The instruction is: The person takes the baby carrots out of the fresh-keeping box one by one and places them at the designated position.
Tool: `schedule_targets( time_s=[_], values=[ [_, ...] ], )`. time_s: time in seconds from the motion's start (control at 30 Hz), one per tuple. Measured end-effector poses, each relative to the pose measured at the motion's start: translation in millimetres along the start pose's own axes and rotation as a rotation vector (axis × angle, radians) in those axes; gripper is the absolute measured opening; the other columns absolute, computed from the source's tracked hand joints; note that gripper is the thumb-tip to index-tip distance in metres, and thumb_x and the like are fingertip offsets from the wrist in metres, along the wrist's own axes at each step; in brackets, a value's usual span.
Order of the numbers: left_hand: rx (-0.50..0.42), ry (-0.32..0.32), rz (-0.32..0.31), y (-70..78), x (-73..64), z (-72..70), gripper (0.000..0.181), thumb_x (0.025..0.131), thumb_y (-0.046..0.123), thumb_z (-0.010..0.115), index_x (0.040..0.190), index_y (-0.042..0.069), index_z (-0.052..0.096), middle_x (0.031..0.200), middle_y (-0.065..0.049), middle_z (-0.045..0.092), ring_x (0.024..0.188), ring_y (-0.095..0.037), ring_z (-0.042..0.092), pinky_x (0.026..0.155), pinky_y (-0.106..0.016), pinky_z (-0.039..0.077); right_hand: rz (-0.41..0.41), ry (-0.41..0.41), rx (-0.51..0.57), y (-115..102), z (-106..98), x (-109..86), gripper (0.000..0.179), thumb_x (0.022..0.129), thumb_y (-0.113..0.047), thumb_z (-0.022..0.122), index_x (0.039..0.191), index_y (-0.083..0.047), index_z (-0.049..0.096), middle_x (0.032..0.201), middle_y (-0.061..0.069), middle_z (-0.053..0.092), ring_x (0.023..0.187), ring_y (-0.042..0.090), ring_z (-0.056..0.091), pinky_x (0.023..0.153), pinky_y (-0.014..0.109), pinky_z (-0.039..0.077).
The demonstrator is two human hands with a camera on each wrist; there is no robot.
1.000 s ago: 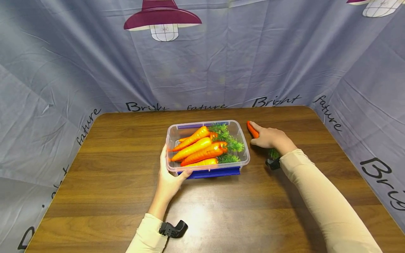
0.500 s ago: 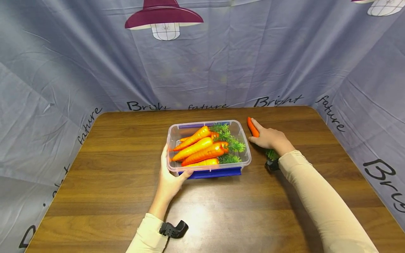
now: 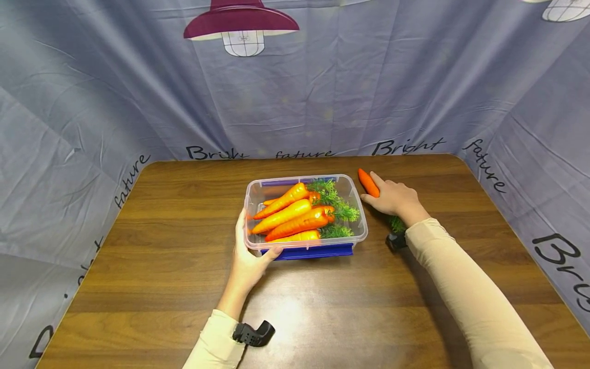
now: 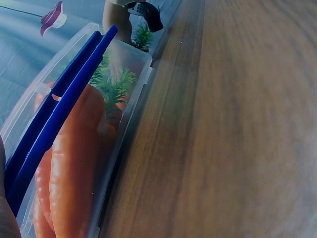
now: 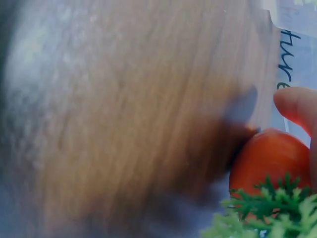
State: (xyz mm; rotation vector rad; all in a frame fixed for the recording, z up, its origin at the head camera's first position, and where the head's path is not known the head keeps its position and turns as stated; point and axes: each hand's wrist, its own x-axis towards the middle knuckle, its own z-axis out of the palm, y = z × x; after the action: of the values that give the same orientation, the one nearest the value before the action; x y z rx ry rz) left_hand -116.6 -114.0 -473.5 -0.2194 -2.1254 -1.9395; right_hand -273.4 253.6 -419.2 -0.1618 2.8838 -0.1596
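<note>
My left hand grips the near left corner of a clear plastic food container, thumb at the front rim. Inside lie several orange carrots, their green leafy tops toward the right end. A blue latch flap hangs open along the near side. To the right of the container, my right hand holds another carrot, its tip pointing away toward the back. In the right wrist view, the thumb lies beside the carrot's thick end, with green leaves below it.
The wooden table extends around the container on all sides. Behind it hangs a grey-blue curtain with printed lamps and lettering. A black camera is strapped to the left wrist.
The right hand and its carrot have shifted slightly toward the back and left, with the tip now nearer the container's far right corner. The left hand keeps its hold on the container.
</note>
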Motion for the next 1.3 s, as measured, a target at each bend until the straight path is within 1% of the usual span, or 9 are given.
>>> schedule_targets(
  time_s=[0.17, 0.37, 0.47, 0.53, 0.7, 0.83, 0.97, 1.1, 1.3],
  values=[
    [-0.026, -0.011, 0.011, -0.1, 0.3, 0.4, 0.110, 0.077, 0.013, 0.086, 0.158, 0.032, 0.015, 0.164, -0.010, 0.023, 0.148, -0.025, 0.029, 0.122, -0.044, 0.023, -0.004, 0.036, -0.016, 1.2, -7.4, -5.5, 0.087, 0.093, -0.073, 0.038, 0.161, -0.024, 0.013, 0.155, 0.028, 0.033, 0.130, 0.057, 0.040, 0.087, 0.072, 0.043],
    [-0.081, -0.021, 0.010, 0.4, 0.2, 1.0, 0.110, 0.077, 0.009, 0.085, 0.158, 0.030, 0.014, 0.164, -0.011, 0.020, 0.149, -0.025, 0.029, 0.121, -0.031, 0.027, -0.076, 0.176, -0.050, -6.3, -30.8, -18.7, 0.083, 0.094, -0.073, 0.036, 0.159, -0.026, 0.020, 0.152, 0.024, 0.039, 0.127, 0.053, 0.041, 0.085, 0.069, 0.045],
    [-0.096, -0.027, 0.007, -0.3, 0.4, 0.7, 0.111, 0.077, 0.009, 0.085, 0.158, 0.030, 0.013, 0.165, -0.010, 0.019, 0.149, -0.026, 0.027, 0.119, -0.024, 0.028, -0.140, 0.246, -0.045, -18.3, -45.6, -28.3, 0.079, 0.095, -0.072, 0.036, 0.159, -0.028, 0.022, 0.150, 0.020, 0.042, 0.126, 0.050, 0.042, 0.088, 0.067, 0.044],
    [-0.092, -0.028, 0.003, 0.0, 0.4, 0.6, 0.111, 0.077, 0.010, 0.086, 0.158, 0.031, 0.012, 0.165, -0.010, 0.018, 0.150, -0.026, 0.027, 0.119, -0.023, 0.028, -0.195, 0.283, -0.039, -29.5, -54.2, -35.1, 0.076, 0.095, -0.070, 0.037, 0.159, -0.029, 0.023, 0.148, 0.018, 0.045, 0.126, 0.048, 0.043, 0.091, 0.066, 0.043],
    [-0.054, -0.020, 0.000, 0.2, 0.2, 0.1, 0.113, 0.075, 0.012, 0.087, 0.158, 0.031, 0.013, 0.165, -0.009, 0.019, 0.150, -0.024, 0.027, 0.122, -0.031, 0.024, -0.375, 0.321, -0.030, -65.0, -65.1, -52.3, 0.071, 0.097, -0.066, 0.042, 0.158, -0.033, 0.026, 0.143, 0.012, 0.050, 0.123, 0.041, 0.048, 0.097, 0.060, 0.043],
    [-0.067, -0.021, 0.003, -0.8, 0.4, 0.5, 0.114, 0.074, 0.014, 0.088, 0.158, 0.031, 0.013, 0.165, -0.010, 0.019, 0.150, -0.023, 0.026, 0.123, -0.039, 0.021, -0.547, 0.306, -0.014, -94.3, -62.7, -64.8, 0.070, 0.095, -0.064, 0.050, 0.156, -0.034, 0.031, 0.138, 0.006, 0.054, 0.123, 0.033, 0.050, 0.099, 0.054, 0.044],
    [-0.080, -0.023, 0.008, -1.7, 0.2, 0.7, 0.114, 0.074, 0.014, 0.088, 0.158, 0.031, 0.013, 0.165, -0.011, 0.020, 0.150, -0.023, 0.026, 0.123, -0.041, 0.021, -0.691, 0.246, -0.057, -119.5, -54.0, -71.5, 0.069, 0.094, -0.063, 0.053, 0.154, -0.034, 0.035, 0.134, 0.002, 0.056, 0.124, 0.029, 0.051, 0.102, 0.052, 0.043],
    [-0.066, -0.021, 0.006, -1.2, 0.3, 0.6, 0.115, 0.074, 0.012, 0.088, 0.158, 0.030, 0.012, 0.165, -0.011, 0.020, 0.150, -0.024, 0.026, 0.123, -0.045, 0.020, -0.769, 0.179, -0.098, -135.3, -45.4, -71.4, 0.066, 0.094, -0.062, 0.054, 0.152, -0.033, 0.040, 0.137, 0.004, 0.057, 0.125, 0.030, 0.051, 0.107, 0.053, 0.040],
    [-0.085, -0.026, -0.006, -1.2, 1.0, 0.8, 0.119, 0.072, 0.007, 0.089, 0.159, 0.028, 0.010, 0.165, -0.010, 0.018, 0.150, -0.026, 0.025, 0.123, -0.047, 0.021, -0.837, 0.175, -0.129, -146.4, -37.7, -69.8, 0.062, 0.093, -0.058, 0.059, 0.148, -0.033, 0.046, 0.137, 0.007, 0.060, 0.119, 0.029, 0.054, 0.101, 0.051, 0.044]
  ],
)
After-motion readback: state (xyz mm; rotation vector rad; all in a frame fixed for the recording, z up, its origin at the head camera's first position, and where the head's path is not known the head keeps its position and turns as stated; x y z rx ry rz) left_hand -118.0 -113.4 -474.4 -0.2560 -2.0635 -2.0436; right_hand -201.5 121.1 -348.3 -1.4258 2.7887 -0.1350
